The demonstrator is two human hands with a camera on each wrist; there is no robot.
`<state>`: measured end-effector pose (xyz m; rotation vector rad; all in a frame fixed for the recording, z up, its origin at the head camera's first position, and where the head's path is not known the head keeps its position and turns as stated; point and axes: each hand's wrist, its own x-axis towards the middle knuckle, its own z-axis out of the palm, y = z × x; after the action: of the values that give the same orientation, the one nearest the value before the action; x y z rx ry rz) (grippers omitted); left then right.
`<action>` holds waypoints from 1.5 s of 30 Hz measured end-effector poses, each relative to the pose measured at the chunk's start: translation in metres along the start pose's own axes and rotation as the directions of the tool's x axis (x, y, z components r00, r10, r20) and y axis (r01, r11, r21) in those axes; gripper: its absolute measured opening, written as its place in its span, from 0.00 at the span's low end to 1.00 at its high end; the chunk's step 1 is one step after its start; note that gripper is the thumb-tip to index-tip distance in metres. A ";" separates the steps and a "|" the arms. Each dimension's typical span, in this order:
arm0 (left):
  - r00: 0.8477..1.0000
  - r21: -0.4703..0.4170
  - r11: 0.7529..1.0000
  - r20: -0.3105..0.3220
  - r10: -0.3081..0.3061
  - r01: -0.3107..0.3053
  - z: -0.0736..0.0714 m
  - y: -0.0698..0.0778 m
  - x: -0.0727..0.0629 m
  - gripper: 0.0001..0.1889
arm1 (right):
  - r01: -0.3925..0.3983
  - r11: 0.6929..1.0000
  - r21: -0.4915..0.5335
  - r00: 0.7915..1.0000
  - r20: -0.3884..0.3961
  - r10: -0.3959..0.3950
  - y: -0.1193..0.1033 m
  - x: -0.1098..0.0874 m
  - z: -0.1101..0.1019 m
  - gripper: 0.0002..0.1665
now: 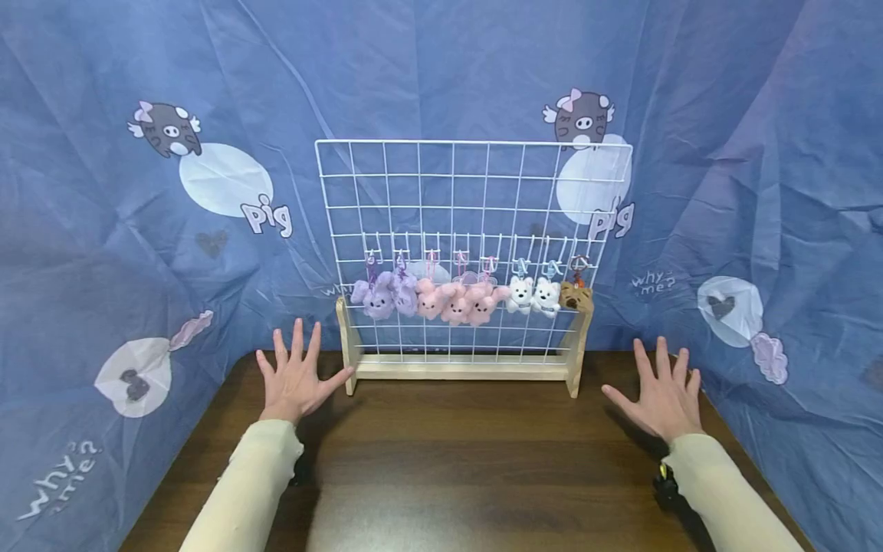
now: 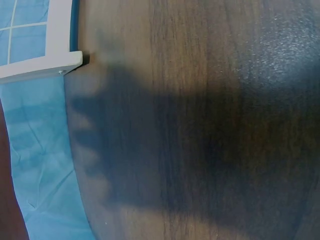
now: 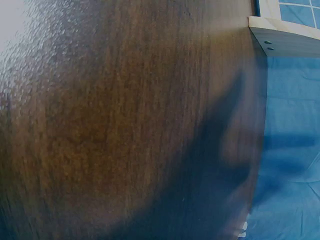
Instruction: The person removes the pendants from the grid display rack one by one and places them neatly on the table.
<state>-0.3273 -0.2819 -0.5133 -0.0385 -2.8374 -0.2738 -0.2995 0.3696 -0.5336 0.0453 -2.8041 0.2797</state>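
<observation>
My left hand [image 1: 295,383] is spread with straight fingers at the left end of a white wire grid rack [image 1: 469,207], its thumb tip close to the wooden foot. On the other side, my right hand [image 1: 664,395] has its fingers spread too, apart from the rack's right foot. Neither hand holds anything. Plush keychains hang in a row from hooks on the grid: two purple ones [image 1: 378,297], three pink ones [image 1: 432,299], two white bears [image 1: 547,296] and a brown one [image 1: 576,297] at the right end. Both wrist views show mostly hand shadows on wood.
The rack stands on a pale wooden base [image 1: 462,369] near the back of a dark brown wooden table [image 1: 469,452]. A blue cloth [image 1: 428,69] with printed pigs and lettering hangs behind and along both sides. A black device [image 1: 665,487] sits at the right wrist.
</observation>
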 end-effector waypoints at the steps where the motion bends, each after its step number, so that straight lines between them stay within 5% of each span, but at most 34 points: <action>1: 1.000 0.002 1.000 0.002 -0.001 0.001 0.000 0.000 0.000 0.61 | -0.001 1.000 0.000 1.000 0.003 0.001 0.000 0.000 0.000 0.71; 17: 0.997 -0.055 0.998 0.066 -0.035 0.039 0.001 0.004 0.003 0.63 | -0.002 1.000 0.015 1.000 0.021 0.002 -0.002 -0.006 -0.007 0.67; 26: 0.993 -0.228 0.968 0.079 -0.091 0.107 -0.008 0.017 0.019 0.58 | -0.082 0.965 0.248 0.995 0.076 0.065 -0.013 0.000 -0.018 0.62; 30: 0.992 -0.349 0.929 0.033 -0.122 0.126 -0.018 0.027 0.027 0.52 | -0.095 0.934 0.345 0.994 0.092 0.067 -0.024 0.008 -0.028 0.59; 35: 0.992 -0.544 0.833 -0.017 -0.126 0.097 -0.032 0.037 0.039 0.42 | -0.134 0.894 0.428 0.986 0.148 0.077 -0.043 0.017 -0.045 0.58; 39: 0.993 -0.660 0.746 0.003 -0.119 0.091 -0.040 0.041 0.050 0.38 | -0.156 0.852 0.501 0.983 0.167 0.082 -0.059 0.024 -0.061 0.55; 45: 0.992 -0.741 0.662 0.051 -0.116 0.116 -0.048 0.048 0.063 0.35 | -0.120 0.801 0.587 0.992 0.092 0.082 -0.076 0.037 -0.084 0.52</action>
<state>-0.3721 -0.2437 -0.4415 -0.0240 -2.5115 -1.4487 -0.3032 0.3115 -0.4300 0.0468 -2.6613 1.1935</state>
